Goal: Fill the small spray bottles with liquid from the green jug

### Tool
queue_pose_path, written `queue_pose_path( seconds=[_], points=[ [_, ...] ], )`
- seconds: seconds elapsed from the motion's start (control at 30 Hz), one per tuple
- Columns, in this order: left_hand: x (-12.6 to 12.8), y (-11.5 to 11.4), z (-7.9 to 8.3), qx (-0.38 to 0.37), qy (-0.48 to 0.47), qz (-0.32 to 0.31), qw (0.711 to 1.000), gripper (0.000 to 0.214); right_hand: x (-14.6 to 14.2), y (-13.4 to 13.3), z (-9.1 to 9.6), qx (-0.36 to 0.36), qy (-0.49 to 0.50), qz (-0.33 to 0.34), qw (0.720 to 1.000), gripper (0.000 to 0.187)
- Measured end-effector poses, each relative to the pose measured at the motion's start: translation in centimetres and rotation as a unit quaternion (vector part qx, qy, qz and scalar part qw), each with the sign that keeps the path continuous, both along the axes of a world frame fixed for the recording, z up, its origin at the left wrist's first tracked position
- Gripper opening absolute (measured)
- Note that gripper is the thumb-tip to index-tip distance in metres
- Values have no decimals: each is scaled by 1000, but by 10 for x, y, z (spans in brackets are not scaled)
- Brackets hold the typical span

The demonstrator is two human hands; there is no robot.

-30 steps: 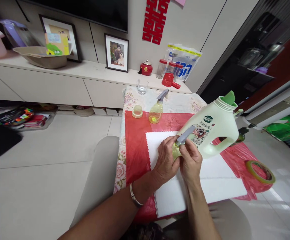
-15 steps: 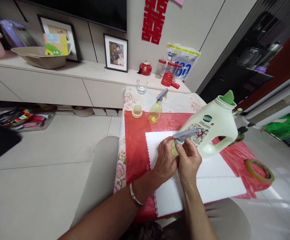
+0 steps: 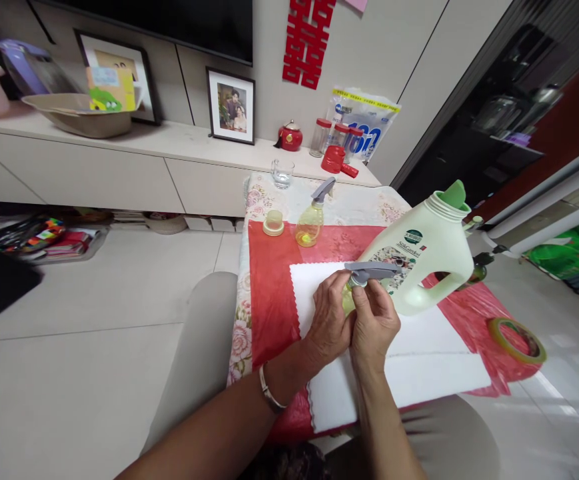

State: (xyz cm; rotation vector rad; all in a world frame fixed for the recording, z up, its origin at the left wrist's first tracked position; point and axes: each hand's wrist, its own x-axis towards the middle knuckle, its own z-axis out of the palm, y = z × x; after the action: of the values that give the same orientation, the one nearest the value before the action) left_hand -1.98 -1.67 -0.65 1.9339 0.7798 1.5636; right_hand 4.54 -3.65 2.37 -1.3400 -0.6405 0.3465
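Observation:
My left hand (image 3: 330,319) is wrapped round the body of a small yellowish spray bottle (image 3: 348,301) over the white cloth (image 3: 419,360). My right hand (image 3: 375,320) pinches the neck under its grey trigger head (image 3: 370,270), which points right. Just behind stands a large pale green jug (image 3: 422,257) with a green spout and a printed label, tilted. A second small yellow spray bottle (image 3: 312,220) stands farther back on the red cover (image 3: 269,287).
A yellow cap (image 3: 274,223) and a clear glass (image 3: 282,173) sit at the table's far end. A roll of tape (image 3: 518,338) lies at the right edge. Jars, a red pot and framed photos line the long cabinet (image 3: 119,160) behind. A chair back (image 3: 199,347) is at my left.
The grey trigger head has turned from pointing up and right to lying level, pointing right. My right hand has twisted with it. The left hand and jug have stayed put.

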Motion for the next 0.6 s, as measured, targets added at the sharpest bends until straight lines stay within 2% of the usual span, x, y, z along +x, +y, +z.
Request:
queue_pose_path(
  seconds=[0.13,0.43,0.6],
  points=[
    [1,1,-2,13,-7,-5,1000,52,-2,0,-4,6,10,-8,1000,52],
    [-8,7,13,-103,-87,-50,990,30,0,-1,-14,40,-14,8,999,49],
    [-10,15,21,-115,-129,-63,983,26,-1,0,-20,43,-42,3,998,51]
  ],
)
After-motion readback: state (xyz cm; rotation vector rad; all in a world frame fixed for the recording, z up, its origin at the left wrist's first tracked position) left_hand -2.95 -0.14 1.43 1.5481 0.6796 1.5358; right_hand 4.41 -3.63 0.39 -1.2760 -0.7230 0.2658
